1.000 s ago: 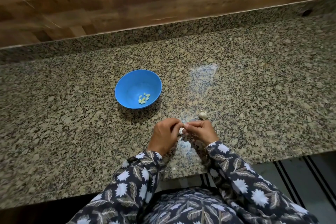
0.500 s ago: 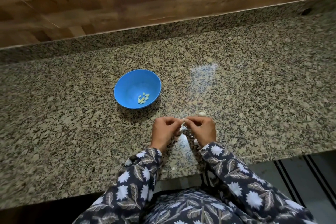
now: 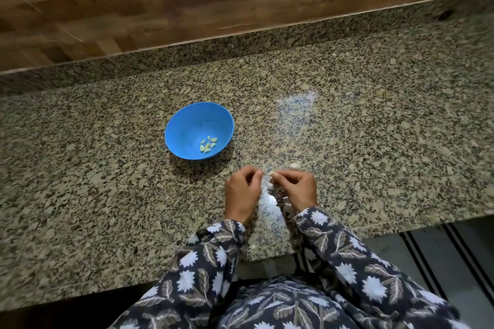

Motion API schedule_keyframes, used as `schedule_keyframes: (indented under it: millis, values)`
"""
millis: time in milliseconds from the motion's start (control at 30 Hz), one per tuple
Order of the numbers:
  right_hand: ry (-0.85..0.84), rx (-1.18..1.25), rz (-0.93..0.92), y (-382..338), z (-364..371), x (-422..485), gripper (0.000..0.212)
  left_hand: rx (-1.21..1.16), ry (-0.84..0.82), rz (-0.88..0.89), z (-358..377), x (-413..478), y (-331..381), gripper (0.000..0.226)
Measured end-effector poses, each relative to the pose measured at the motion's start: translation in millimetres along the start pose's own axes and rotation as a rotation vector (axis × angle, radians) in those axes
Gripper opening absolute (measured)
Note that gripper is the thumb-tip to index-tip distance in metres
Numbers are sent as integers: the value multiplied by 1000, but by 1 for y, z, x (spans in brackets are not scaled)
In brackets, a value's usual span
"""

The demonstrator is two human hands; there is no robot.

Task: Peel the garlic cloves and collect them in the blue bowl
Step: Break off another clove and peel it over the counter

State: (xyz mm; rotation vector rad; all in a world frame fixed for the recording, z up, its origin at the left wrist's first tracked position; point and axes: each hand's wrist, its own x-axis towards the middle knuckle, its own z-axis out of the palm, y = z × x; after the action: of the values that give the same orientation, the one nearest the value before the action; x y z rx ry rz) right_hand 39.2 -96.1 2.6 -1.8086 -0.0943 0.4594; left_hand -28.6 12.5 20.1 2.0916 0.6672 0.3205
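The hands part slightly. The right hand [image 3: 296, 187] pinches a clove [image 3: 271, 173]; whether the left hand's [image 3: 243, 191] curled fingers hold anything is unclear. The bowl [image 3: 181, 125] lies at ten o'clock, nearer the left hand.

The blue bowl [image 3: 187, 125] is seen left of the frame's centre, set upright on the speckled counter [image 3: 374, 141]; it is round, plain and open-mouthed. A small heap of peeled cloves [image 3: 208, 144], pale yellow-green and touching one another, is gathered at the lower right of its bottom. One more garlic clove [image 3: 271, 173], small and whitish, is pinched at the fingertips of the right hand [image 3: 294, 188], below and right of the bowl, near the middle of the frame. Whether skin is left on it cannot be told. A whitish piece of garlic [image 3: 294, 166] is laid on the counter just above that hand, well apart from the bowl.
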Motion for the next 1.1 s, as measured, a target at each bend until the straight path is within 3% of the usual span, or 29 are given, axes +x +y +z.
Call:
schedule_keyframes:
  millis: [167, 267, 400, 700, 967, 1100]
  values:
    - [-78, 169, 64, -3, 2, -2, 8, -89, -56, -94, -4, 5, -12, 15]
    - [-131, 196, 88, -6, 0, -5, 8, -309, -46, -146, -3, 2, -8, 17]
    - [-149, 64, 3, -6, -1, -6, 8, -345, -64, -129, -1, 3, -8, 27]
    - [-240, -231, -53, -2, -2, 0, 14, -321, -104, -115, -3, 2, -10, 21]
    - [-356, -52, 62, -3, -7, 3, 15, -412, -178, -143, -5, 2, -14, 19]
    - [-321, 110, 147, -10, -4, -4, 14, -430, -122, -157, -4, 4, -15, 17]
